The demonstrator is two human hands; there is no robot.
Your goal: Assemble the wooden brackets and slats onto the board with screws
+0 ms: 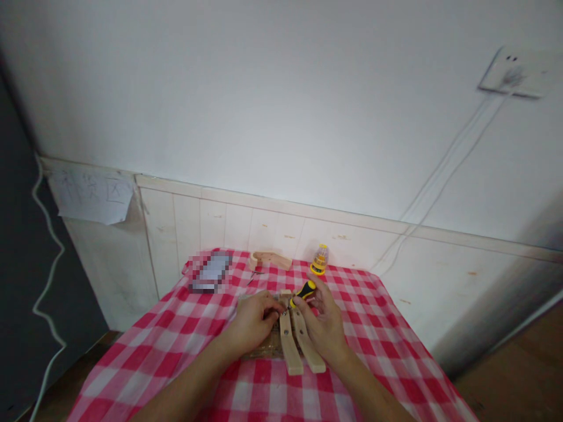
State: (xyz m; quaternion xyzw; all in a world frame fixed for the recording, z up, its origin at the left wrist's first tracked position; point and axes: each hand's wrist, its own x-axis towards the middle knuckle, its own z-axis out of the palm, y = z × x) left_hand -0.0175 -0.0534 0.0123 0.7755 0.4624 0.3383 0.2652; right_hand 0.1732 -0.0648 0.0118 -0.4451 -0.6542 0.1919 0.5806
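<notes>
In my right hand (325, 322) is a black-and-yellow screwdriver (303, 293), its shaft angled down towards the far end of two curved wooden pieces (291, 351). These pale pieces lie side by side, with dark round screw heads or holes along them. My left hand (257, 319) is closed, its fingertips pinched beside the screwdriver's tip; whatever they hold is too small to make out. Beneath the wood and my left hand lies a brown, shiny-surfaced block or package (264, 350), partly covered. A short wooden end (285, 292) shows just beyond the hands.
A red-and-white checked cloth (246, 392) covers the table. Towards the wall are a bent wooden piece (272, 259), a small dark metal item (255, 274), a clear-and-yellow plastic case (319, 261) and a pixelated flat object (213, 271). White cables hang from a wall socket (514, 73).
</notes>
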